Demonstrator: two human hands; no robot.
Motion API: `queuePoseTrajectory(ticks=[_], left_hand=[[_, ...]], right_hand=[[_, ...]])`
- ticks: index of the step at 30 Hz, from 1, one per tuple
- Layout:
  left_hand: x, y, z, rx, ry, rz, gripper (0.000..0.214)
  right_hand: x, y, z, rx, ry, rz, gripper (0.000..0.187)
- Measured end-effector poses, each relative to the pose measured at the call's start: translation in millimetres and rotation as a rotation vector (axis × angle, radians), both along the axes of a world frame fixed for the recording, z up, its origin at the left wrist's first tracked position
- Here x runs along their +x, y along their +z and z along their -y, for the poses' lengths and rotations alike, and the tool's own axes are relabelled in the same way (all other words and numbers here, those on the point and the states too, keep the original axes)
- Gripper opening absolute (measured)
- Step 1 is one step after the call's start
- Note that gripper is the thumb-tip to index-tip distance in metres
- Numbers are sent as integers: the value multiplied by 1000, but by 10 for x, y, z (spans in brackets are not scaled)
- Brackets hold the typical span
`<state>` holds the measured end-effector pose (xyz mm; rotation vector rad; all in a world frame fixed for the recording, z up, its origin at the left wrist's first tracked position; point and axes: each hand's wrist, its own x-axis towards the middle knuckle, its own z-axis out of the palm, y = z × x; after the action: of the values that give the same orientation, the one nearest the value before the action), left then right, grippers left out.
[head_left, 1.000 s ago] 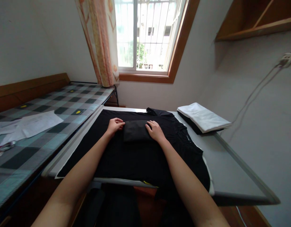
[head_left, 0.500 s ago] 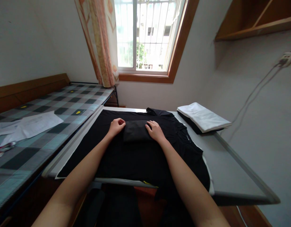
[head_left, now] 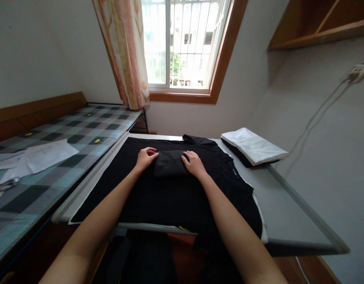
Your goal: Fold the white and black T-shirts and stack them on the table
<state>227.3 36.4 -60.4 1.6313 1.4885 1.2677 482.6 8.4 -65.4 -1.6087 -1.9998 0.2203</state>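
A black T-shirt [head_left: 167, 201] lies spread over the table, its collar and a sleeve toward the right and far sides. On its middle rests a dark grey folded cloth [head_left: 170, 165], roughly rectangular. My left hand [head_left: 145, 158] is at the cloth's far left corner, thumb and fingers closed in a loose pinch there. Over the right edge of the same cloth lies my right hand [head_left: 194, 163], palm down, fingers stretched out and somewhat apart. The fingers hide part of that edge.
Folded white cloth [head_left: 253, 146] sits on a black one at the table's [head_left: 297, 221] far right. To the left stands a bed with a checked cover [head_left: 90, 122] and papers [head_left: 49, 156]. A cable [head_left: 318, 112] hangs by the right wall.
My left hand has shifted very slightly right, onto the corner of the folded cloth. The right hand and the shirt look the same.
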Motion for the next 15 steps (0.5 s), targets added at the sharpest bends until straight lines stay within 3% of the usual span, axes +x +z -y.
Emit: queuePoseTrajectory(ticks=[4, 7, 11, 15], left_hand=[[74, 75, 89, 15, -35, 68, 43], [113, 130, 151, 61, -51, -53, 54], [126, 146, 178, 99, -27, -330, 38], [138, 101, 156, 115, -10, -415, 36]], right_hand=[[1, -7, -6, -4, -1, -5, 46], [4, -13, -9, 1, 3, -6, 46], [5, -14, -10, 7, 1, -7, 46], [3, -14, -9, 5, 0, -6, 45]])
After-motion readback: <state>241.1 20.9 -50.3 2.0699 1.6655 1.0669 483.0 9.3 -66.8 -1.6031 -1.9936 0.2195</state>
